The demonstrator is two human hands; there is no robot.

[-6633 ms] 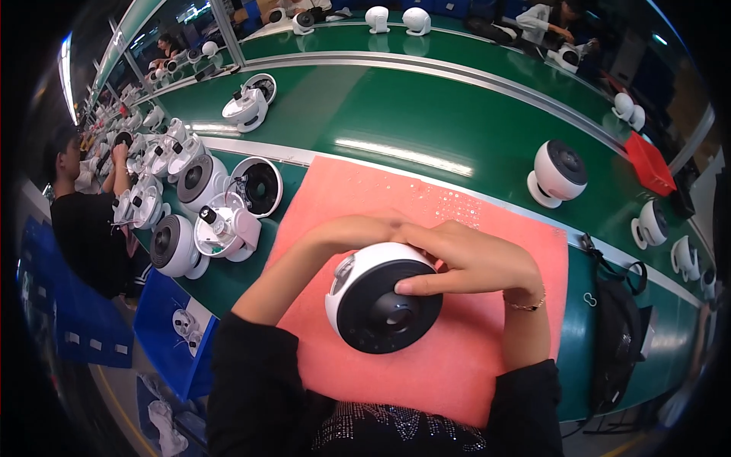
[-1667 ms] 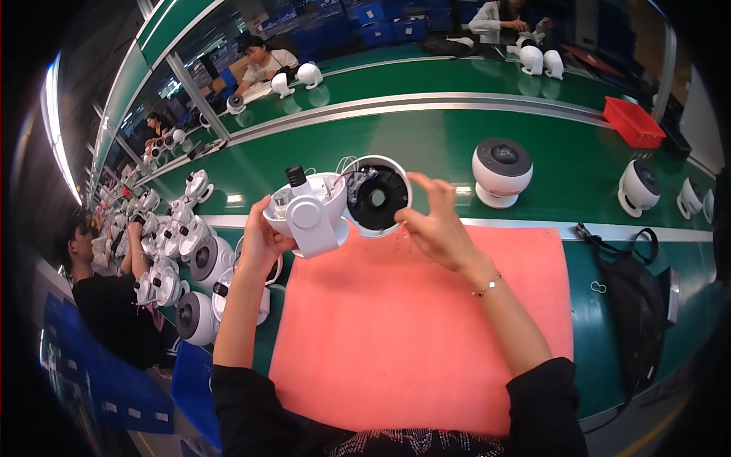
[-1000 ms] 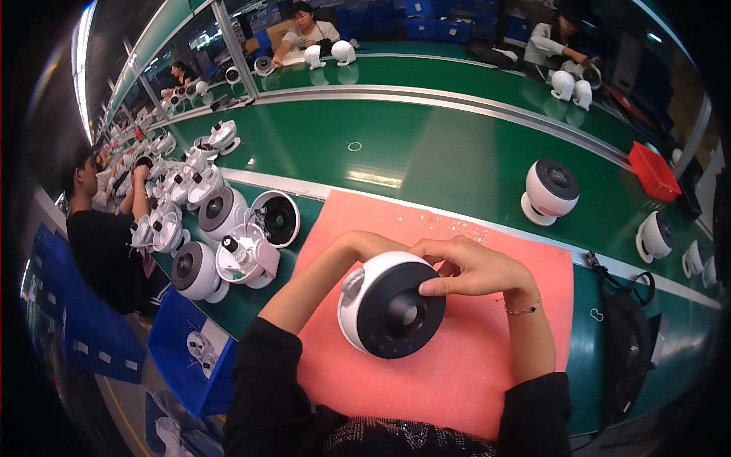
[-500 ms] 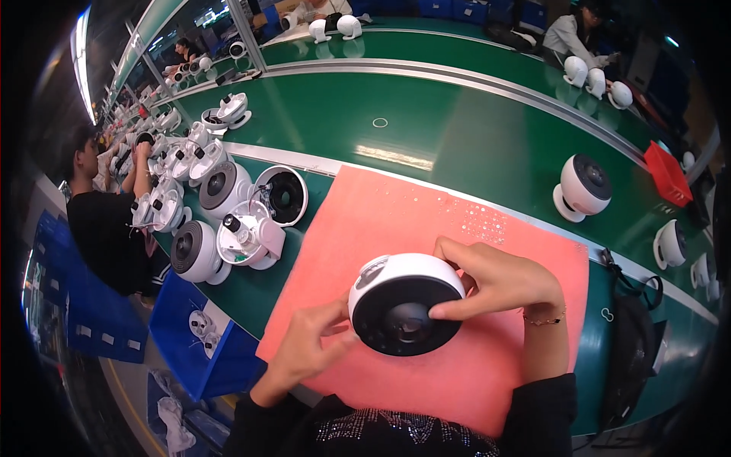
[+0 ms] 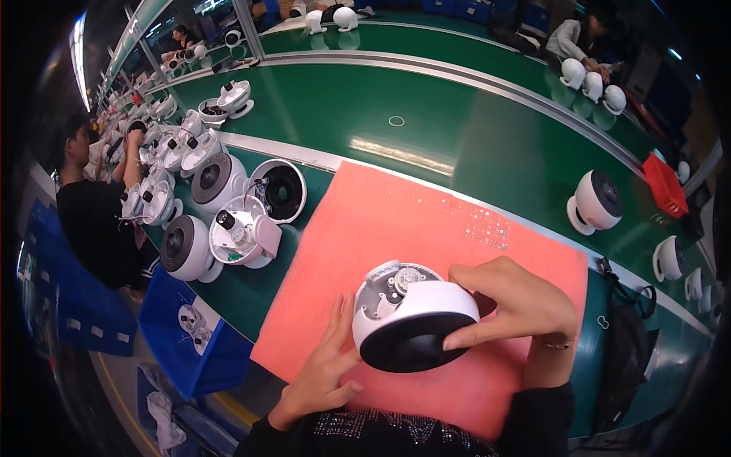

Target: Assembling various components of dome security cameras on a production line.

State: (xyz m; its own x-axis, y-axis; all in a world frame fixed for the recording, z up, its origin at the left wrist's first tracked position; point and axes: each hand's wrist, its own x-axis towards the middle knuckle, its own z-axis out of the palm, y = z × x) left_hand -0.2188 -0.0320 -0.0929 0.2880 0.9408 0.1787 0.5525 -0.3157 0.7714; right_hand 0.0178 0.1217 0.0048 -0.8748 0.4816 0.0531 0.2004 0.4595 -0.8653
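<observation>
My right hand (image 5: 518,301) grips a white, round camera housing (image 5: 442,297) with a black front face, its thumb on the black face and its fingers over the back. The housing is tilted, and its opened side shows a silver motor-like round part (image 5: 409,278) in a grey interior. At its left, my left hand (image 5: 324,373) has fingers apart; the fingertips are close to or touching the housing's lower edge. Both hands are over a pink mat (image 5: 297,327). Rows of tiny shiny pieces (image 5: 487,228) lie on the mat's far part.
Left of the mat stand an open camera body (image 5: 242,232), an empty-looking round shell (image 5: 283,192) and several more cameras. A blue bin (image 5: 221,358) is below left. A finished-looking camera (image 5: 595,202), red tray (image 5: 664,186) and black bag (image 5: 628,350) are at right. A co-worker (image 5: 95,206) sits at left.
The housing has turned in my right hand, so its opened side with the inner parts now shows. My left hand has moved slightly down and spread its fingers.
</observation>
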